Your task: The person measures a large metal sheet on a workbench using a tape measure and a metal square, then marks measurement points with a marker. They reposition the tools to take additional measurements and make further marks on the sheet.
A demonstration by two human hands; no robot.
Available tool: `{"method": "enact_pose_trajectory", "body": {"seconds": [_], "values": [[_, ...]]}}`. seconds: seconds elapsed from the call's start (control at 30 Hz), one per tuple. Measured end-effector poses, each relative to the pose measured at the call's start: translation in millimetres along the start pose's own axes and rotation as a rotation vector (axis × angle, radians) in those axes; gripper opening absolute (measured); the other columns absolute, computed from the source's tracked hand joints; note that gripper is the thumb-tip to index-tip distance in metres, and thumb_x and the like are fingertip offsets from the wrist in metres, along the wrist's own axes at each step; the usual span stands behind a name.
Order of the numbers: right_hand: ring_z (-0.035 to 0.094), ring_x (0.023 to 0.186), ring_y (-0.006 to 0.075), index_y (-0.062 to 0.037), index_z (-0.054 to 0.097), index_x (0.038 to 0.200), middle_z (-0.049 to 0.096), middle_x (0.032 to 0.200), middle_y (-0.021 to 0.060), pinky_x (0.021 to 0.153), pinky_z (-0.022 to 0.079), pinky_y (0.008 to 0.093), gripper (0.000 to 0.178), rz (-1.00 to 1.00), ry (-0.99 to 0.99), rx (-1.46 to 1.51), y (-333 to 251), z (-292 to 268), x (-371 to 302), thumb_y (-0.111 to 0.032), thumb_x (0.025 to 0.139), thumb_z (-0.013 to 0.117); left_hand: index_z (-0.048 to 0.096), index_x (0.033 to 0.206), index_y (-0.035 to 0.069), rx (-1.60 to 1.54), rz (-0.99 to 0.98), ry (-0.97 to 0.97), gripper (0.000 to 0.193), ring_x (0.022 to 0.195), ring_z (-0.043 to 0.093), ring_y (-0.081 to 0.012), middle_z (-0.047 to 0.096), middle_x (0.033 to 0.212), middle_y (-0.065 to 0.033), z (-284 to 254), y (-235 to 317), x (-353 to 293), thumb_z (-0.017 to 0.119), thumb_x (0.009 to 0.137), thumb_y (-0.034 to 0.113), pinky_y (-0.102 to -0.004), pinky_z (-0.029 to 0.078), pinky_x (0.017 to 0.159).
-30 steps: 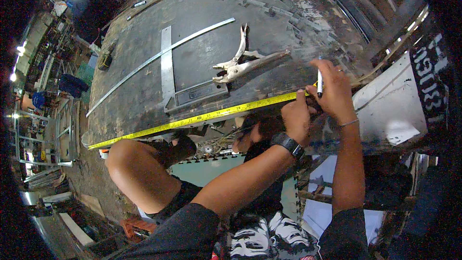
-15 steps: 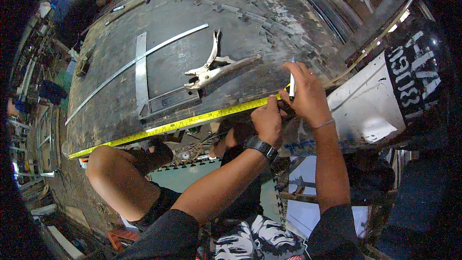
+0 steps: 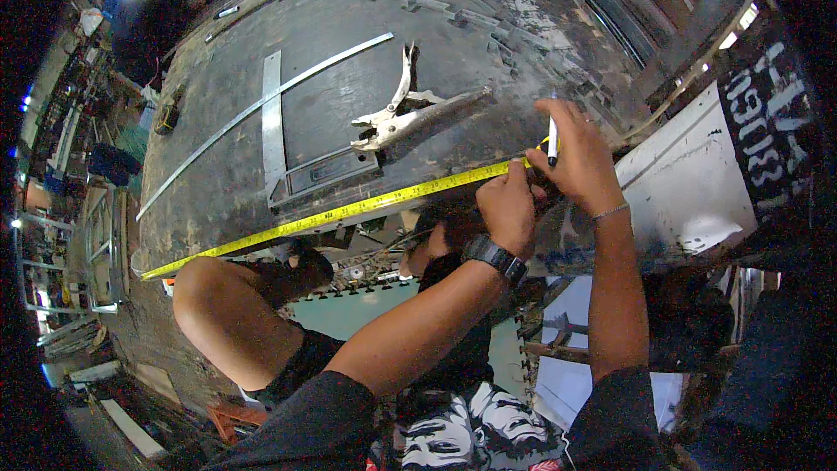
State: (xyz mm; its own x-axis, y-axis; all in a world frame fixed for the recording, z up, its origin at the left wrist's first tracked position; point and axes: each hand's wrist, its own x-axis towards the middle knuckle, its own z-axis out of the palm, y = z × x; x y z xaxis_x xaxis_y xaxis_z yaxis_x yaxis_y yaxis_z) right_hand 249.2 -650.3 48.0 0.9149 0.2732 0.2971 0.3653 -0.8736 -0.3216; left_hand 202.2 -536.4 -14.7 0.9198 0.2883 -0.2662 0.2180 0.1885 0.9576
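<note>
A yellow tape measure blade (image 3: 366, 207) stretches along the near edge of the dark worktable, from its far left corner to my hands. My left hand (image 3: 507, 209), with a watch at the wrist, is closed on the blade near its right end, thumb on top. Just right of it, my right hand (image 3: 582, 157) holds a white marker (image 3: 553, 146) with a black end, pointing down beside the tape. What lies under the right fingers is hidden. Beyond the tape lie locking pliers (image 3: 392, 118), handles spread, and a flat metal square (image 3: 274, 122) crossed by a long metal strip (image 3: 331, 70).
A small rectangular metal frame (image 3: 336, 173) lies by the pliers. Several small metal brackets (image 3: 453, 13) are scattered toward the far right. A white metal sheet (image 3: 676, 179) stands right of my right hand. My bent knee (image 3: 218, 305) is close to the table's near edge.
The whole view has shifted, so the table and tools appear slightly farther right. Both hands keep nearly the same place on the tape, and the marker stays in my right hand.
</note>
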Motion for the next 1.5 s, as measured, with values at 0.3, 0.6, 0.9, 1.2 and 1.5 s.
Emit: {"method": "enact_pose_trajectory", "body": {"seconds": [0.3, 0.6, 0.9, 1.2, 1.5], "values": [[0.061, 0.112, 0.0438, -0.0104, 0.053, 0.135, 0.062, 0.127, 0.0184, 0.094, 0.053, 0.0503, 0.068, -0.035, 0.007, -0.005, 3.0, -2.8, 0.1, -0.019, 0.075, 0.085, 0.072, 0.072, -0.003, -0.001, -0.098, 0.075, 0.045, 0.058, 0.061, -0.0127, 0.07, 0.067, -0.0071, 4.1, 12.3, -6.8, 0.062, 0.101, 0.03, -0.0318, 0.046, 0.056], [0.06, 0.115, 0.0434, -0.0087, 0.054, 0.132, 0.062, 0.124, 0.0182, 0.096, 0.052, 0.0504, 0.067, 0.013, 0.005, -0.006, -4.1, -5.8, 0.3, -0.013, 0.073, 0.084, 0.073, 0.076, -0.001, -0.009, -0.134, 0.026, 0.041, 0.06, 0.062, -0.0163, 0.071, 0.069, -0.0092, 1.3, 3.9, -6.0, 0.061, 0.101, 0.029, -0.0353, 0.047, 0.059], [0.058, 0.12, 0.043, -0.0067, 0.053, 0.132, 0.061, 0.129, 0.0194, 0.101, 0.05, 0.0493, 0.065, 0.028, -0.044, -0.033, 11.1, -4.3, 2.8, -0.011, 0.074, 0.083, 0.073, 0.069, -0.003, 0.033, -0.043, 0.06, 0.048, 0.055, 0.056, -0.0114, 0.068, 0.063, -0.0059, 0.2, 2.3, -5.9, 0.063, 0.1, 0.033, -0.0309, 0.043, 0.056], [0.059, 0.12, 0.0424, -0.0125, 0.053, 0.134, 0.062, 0.131, 0.0169, 0.103, 0.048, 0.0493, 0.064, 0.227, -0.006, -0.202, 60.6, -20.6, 7.8, -0.008, 0.075, 0.079, 0.073, 0.072, -0.005, -0.004, -0.104, 0.059, 0.047, 0.054, 0.056, -0.0117, 0.068, 0.063, -0.007, 1.3, 6.8, -7.5, 0.064, 0.098, 0.033, -0.0323, 0.044, 0.055], [0.06, 0.12, 0.0422, -0.0131, 0.053, 0.135, 0.062, 0.133, 0.0149, 0.104, 0.047, 0.0517, 0.064, 0.224, -0.047, -0.233, 62.3, -16.7, 7.4, -0.005, 0.075, 0.075, 0.073, 0.073, -0.005, -0.089, -0.156, 0.025, 0.046, 0.056, 0.059, -0.0125, 0.07, 0.064, -0.0083, 31.0, -14.2, -4.5, 0.069, 0.096, 0.035, -0.0324, 0.045, 0.056]]}}
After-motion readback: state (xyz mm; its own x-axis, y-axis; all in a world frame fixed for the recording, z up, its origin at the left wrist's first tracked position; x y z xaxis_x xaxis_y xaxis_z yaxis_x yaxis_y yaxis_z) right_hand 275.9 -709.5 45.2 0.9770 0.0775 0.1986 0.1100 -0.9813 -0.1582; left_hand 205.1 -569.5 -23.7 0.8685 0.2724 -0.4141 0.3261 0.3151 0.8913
